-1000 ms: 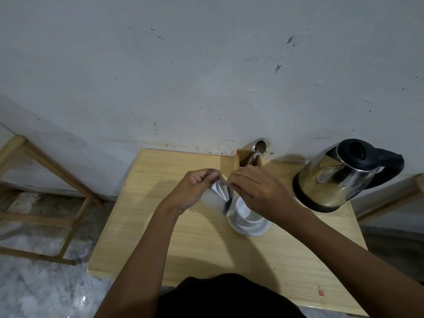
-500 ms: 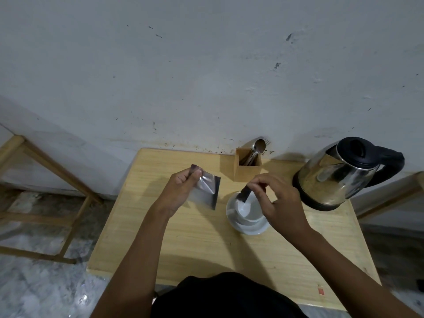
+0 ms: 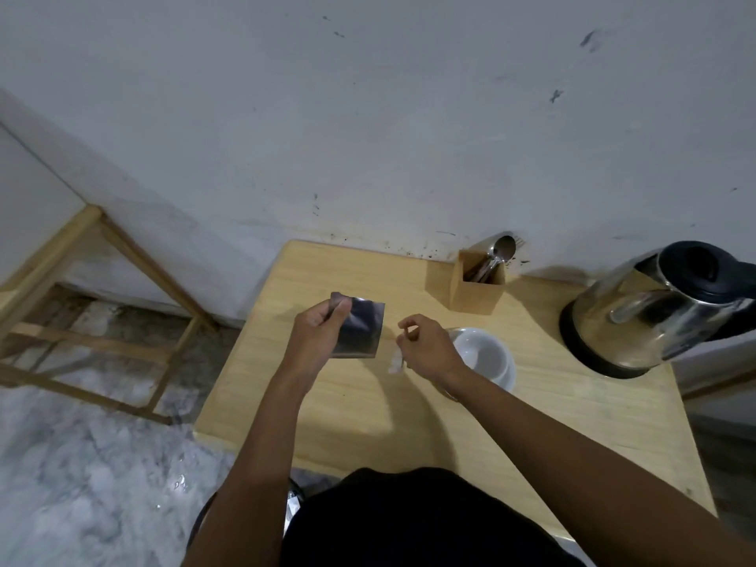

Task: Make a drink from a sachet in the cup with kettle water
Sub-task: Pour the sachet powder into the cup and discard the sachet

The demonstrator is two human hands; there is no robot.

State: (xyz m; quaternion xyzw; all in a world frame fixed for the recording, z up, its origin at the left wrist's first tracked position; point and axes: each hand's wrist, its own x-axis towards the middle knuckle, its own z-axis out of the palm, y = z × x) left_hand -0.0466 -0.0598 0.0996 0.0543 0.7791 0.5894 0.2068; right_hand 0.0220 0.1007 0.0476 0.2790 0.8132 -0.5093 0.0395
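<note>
Both forearms are bare from the elbow down, with no sleeves showing anywhere along them. The left hand point(image 3: 323, 333) and the right hand point(image 3: 429, 347) carry no gloves, and no rings or watch can be made out on the fingers or wrists. At the bottom edge a black garment point(image 3: 409, 521) covers the torso; its cloth looks plain and dark, with no print, seam or button visible. Its shape is a rounded mass between the two arms.
</note>
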